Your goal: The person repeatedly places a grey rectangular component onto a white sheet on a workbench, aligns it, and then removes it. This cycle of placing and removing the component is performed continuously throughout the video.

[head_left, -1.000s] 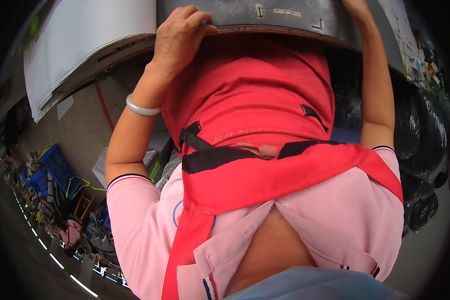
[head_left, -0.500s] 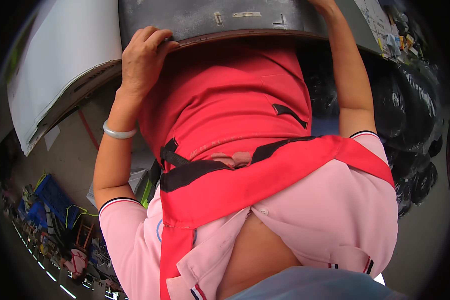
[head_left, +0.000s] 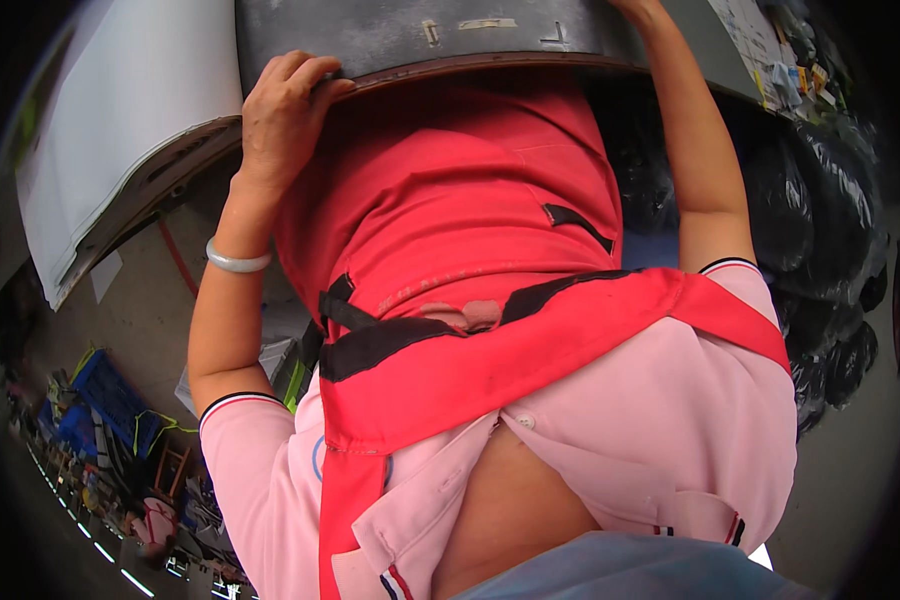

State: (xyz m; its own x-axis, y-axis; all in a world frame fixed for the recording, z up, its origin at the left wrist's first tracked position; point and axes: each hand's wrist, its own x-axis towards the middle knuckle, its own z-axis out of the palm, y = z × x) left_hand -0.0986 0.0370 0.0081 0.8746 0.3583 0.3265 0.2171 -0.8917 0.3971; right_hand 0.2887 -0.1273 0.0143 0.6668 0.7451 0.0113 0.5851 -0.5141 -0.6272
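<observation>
My left hand (head_left: 288,115) rests at the near edge of a dark grey work table (head_left: 390,40). Its fingers are bent and closed toward the thumb along the brown rim. A small dark bit shows by the fingertips, too small to name. A pale bangle (head_left: 238,258) circles the left wrist. My right hand (head_left: 638,6) reaches over the table's right part and is cut off by the top of the picture, so its fingers are hidden. Strips of tape (head_left: 487,24) and a corner-shaped mark lie on the tabletop between the hands.
On the left, a white sheet-covered surface (head_left: 120,130) adjoins the table. Black plastic bags (head_left: 820,210) are heaped at the right, below small scattered items (head_left: 805,85). A blue crate (head_left: 115,385) stands on the floor at the lower left, with another person (head_left: 155,525) farther off.
</observation>
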